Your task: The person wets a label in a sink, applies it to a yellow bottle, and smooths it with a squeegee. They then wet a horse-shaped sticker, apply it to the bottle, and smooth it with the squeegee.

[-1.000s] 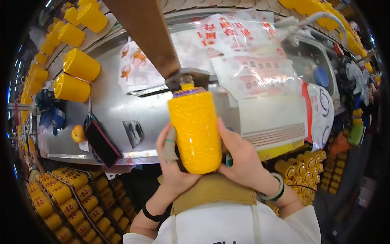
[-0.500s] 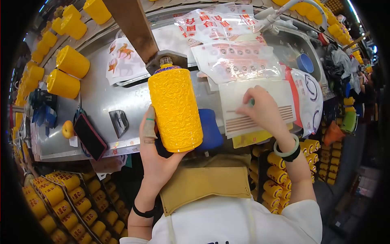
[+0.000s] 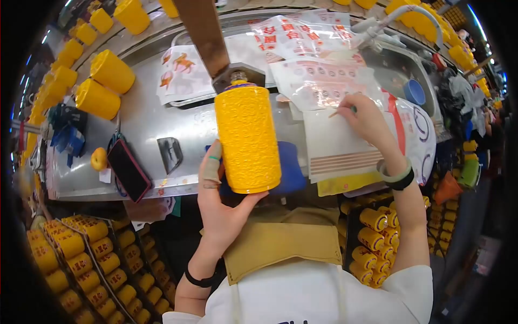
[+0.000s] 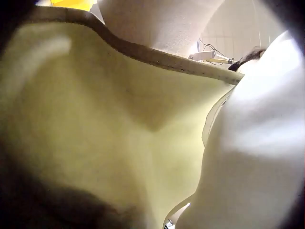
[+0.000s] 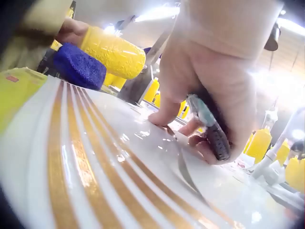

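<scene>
A yellow embossed bottle (image 3: pixel 248 140) lies with its neck at a dark metal holder (image 3: pixel 237 75) on the end of a brown bar. My left hand (image 3: pixel 221 210) holds it, fingers along its left side and thumb under its base; finger covers show on that hand. My right hand (image 3: pixel 367 116) is over a white sheet (image 3: pixel 324 135) with several gold stripes. Its thumb and fingers pinch a thin gold strip (image 5: pixel 183 167), partly lifted from the sheet. A small dark tool (image 5: pixel 217 140) with a turquoise end is tucked in the same palm. The left wrist view shows mostly apron (image 4: pixel 109 119).
A blue cloth-like pad (image 3: pixel 290 170) lies beside the bottle. On the metal worktop are a phone (image 3: pixel 129 170), an apple (image 3: pixel 99 159) and printed plastic sheets (image 3: pixel 324 81). A sink with a blue cup (image 3: pixel 414 92) is at right. Yellow bottles (image 3: pixel 97 99) stand left and below.
The right hand left the bottle for the striped sheet, then moved toward the sheet's far edge with a strip between its fingertips. The left hand stayed on the bottle.
</scene>
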A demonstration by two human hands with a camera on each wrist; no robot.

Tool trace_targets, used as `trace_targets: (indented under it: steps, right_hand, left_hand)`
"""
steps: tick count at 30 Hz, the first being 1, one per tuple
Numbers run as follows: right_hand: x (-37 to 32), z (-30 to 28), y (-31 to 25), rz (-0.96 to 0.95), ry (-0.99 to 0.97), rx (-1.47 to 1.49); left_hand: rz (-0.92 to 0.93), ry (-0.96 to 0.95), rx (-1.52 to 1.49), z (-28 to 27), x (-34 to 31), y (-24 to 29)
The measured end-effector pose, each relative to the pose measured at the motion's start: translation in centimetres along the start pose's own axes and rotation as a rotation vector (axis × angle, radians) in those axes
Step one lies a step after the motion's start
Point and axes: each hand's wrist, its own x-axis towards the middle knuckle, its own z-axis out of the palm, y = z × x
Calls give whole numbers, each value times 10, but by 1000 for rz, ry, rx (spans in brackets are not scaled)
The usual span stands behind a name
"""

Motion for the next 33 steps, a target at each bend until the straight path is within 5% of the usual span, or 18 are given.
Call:
trace_targets:
  steps: [5, 8, 10, 14, 21, 33]
  right_hand:
    - [-9, 0, -10, -100, 274, -164]
    - [-29, -20, -54, -75, 246, 82]
    - [-45, -28, -82, 28, 26, 269]
    - [-62, -25, -114, 68, -115, 409]
    - [-68, -11, -136, -36, -172, 426]
    - [-85, 6, -187, -117, -200, 683]
  left_hand:
    - [51, 46, 6, 5, 0, -4]
    - [37, 70, -54, 7, 1, -9]
    - [45, 70, -16, 3, 3, -11]
    - [93, 59, 89, 0, 3, -14]
    - [25, 39, 7, -1, 0, -12]
    - [199, 120, 178, 1, 2, -7]
